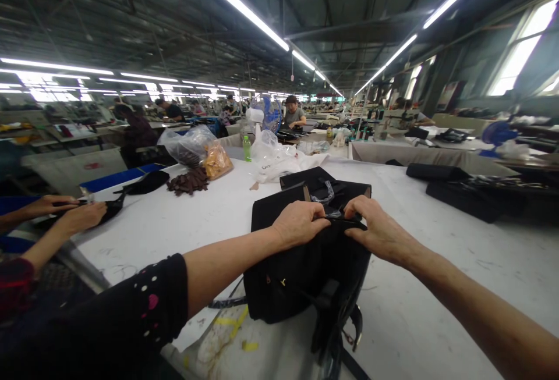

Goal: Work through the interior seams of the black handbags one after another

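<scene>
A black bag (283, 287) lies in front of me at the table's near edge, its straps hanging down over the front. My left hand (301, 223) pinches the bag's upper edge between thumb and fingers. Just to the right, my right hand (371, 226) grips the same edge, with a small gap between the two hands. A plastic-wrapped handle (324, 192) curves up just behind my fingers. More black panels with brown edges spread out beyond the hands. A small gold-coloured metal piece (283, 282) shows on the bag's front.
On the white table (209, 217) lie a heap of dark brown strips (188, 182), a bag of yellow pieces (217, 160), white plastic bags (275, 159) and a green bottle (247, 148). Black pieces (458, 194) lie at right. A co-worker's hands (81, 217) handle black material at left.
</scene>
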Demonstrator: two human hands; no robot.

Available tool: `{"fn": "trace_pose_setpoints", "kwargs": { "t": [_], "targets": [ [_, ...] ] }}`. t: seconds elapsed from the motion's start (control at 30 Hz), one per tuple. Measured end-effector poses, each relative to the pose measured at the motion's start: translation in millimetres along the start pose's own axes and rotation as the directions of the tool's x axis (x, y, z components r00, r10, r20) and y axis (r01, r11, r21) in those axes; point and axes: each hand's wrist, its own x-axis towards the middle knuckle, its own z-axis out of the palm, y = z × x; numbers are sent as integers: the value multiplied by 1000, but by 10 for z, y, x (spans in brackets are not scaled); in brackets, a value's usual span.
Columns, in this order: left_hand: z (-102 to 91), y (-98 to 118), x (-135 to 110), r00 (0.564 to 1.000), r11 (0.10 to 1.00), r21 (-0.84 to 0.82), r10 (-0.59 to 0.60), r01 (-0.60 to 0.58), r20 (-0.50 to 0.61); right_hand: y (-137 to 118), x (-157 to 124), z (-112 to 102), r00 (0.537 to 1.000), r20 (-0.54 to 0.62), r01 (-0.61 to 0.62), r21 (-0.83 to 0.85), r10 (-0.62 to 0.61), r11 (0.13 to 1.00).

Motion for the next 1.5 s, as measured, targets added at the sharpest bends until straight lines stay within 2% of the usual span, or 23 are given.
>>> {"fn": "trace_pose_setpoints", "kwargs": {
  "t": [0.2, 0.37, 0.5, 0.67, 0.8, 0.9, 0.97, 1.5],
  "targets": [
    [0, 38, 4, 1000, 1000, 0, 3, -3, -1, 22, -7, 19, 979, 34, -202, 114, 200, 973],
    [6, 45, 10, 1000, 1000, -9, -15, 15, -7, 44, 21, 27, 959, 75, -282, 175, 273, 943],
    [-1, 1, 31, 1000, 999, -37, -27, 28, 11, 49, 37, 24, 969, 69, -245, 168, 236, 955],
    [15, -51, 12, 1000, 997, -75, 1, -1, -5, 66, 38, 37, 991, 47, -129, 151, 124, 980],
    [30, -46, -12, 988, 985, -98, 138, -145, -72, 57, 29, 37, 995, 12, -103, 109, 102, 989],
    [25, -40, 8, 966, 962, -98, 249, -255, -67, 34, 23, 21, 995, -8, -101, 44, 101, 994],
    [21, -39, 36, 959, 953, -105, 278, -283, -59, 24, 19, 7, 995, -11, -96, -11, 95, 995],
    [62, 28, 131, 950, 950, -27, 311, -312, -22, 50, -28, -63, 1000, -4, 23, -117, -23, 993]
  ]
}}
